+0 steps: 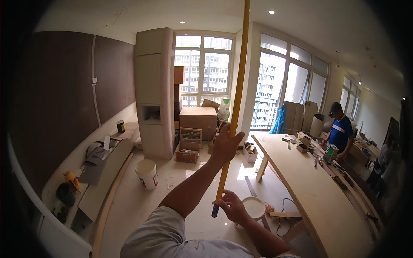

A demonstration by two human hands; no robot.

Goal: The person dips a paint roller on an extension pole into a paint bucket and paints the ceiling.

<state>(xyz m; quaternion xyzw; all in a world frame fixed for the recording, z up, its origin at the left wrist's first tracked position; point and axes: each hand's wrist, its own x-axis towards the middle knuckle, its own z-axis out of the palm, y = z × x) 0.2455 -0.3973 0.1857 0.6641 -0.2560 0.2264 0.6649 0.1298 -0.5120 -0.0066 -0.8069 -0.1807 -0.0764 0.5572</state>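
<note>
The left hand (226, 144) is closed around 1 long yellow pole (238, 90), which stands slightly tilted before the person. The right hand (234, 208) has its fingers near the pole's lower end; I cannot tell if it grips.

Pole (238, 86): yellow, dark at the lower end
Sleeve (161, 228): pale grey
Bench (297, 167): light tan
Wall panel (64, 86): dark brown
Bucket (145, 172): white, red marking
Co-worker's shirt (341, 134): blue, white chest band

Left grip (226, 143) raised, curled closed; right grip (233, 209) lower, bent inward
</note>
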